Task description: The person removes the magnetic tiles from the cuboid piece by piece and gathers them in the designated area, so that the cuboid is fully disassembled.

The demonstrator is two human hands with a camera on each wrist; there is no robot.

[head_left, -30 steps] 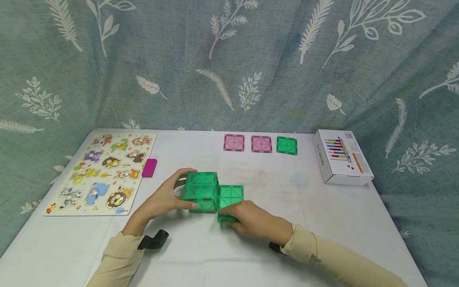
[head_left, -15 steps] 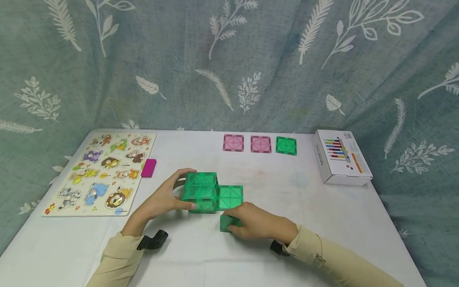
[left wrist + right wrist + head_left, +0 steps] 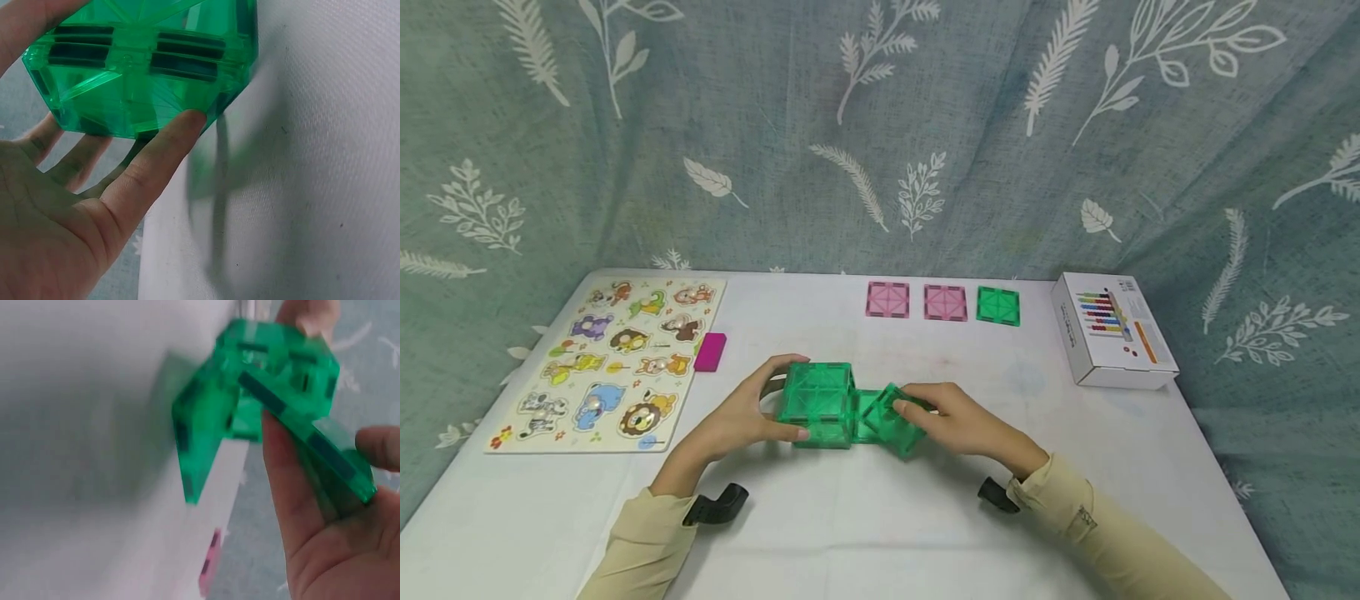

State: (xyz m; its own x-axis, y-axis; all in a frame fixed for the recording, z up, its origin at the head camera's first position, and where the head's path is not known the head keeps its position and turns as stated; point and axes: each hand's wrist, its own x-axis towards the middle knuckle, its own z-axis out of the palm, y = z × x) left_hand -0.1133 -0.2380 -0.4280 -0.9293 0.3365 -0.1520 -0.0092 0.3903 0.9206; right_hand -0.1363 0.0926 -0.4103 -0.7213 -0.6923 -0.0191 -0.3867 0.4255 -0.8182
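Note:
A cube of see-through green magnetic tiles stands on the table, left of centre in the head view. My left hand grips it from the left, thumb at the near side and fingers round behind. Against the cube's right side lies a flat green tile, partly covered in the head view. Above it my right hand pinches another green magnetic tile between thumb and fingers, tilted and turned cornerwise. Whether the pinched tile touches the flat one, I cannot tell.
Two pink tiles and a green tile lie in a row at the back. An animal puzzle board is at the left, with a magenta block beside it. A white box stands at back right.
My right hand has brought its green tile from the near side of the flat tile back over it, turning the tile on the way. The left hand and cube have stayed in place.

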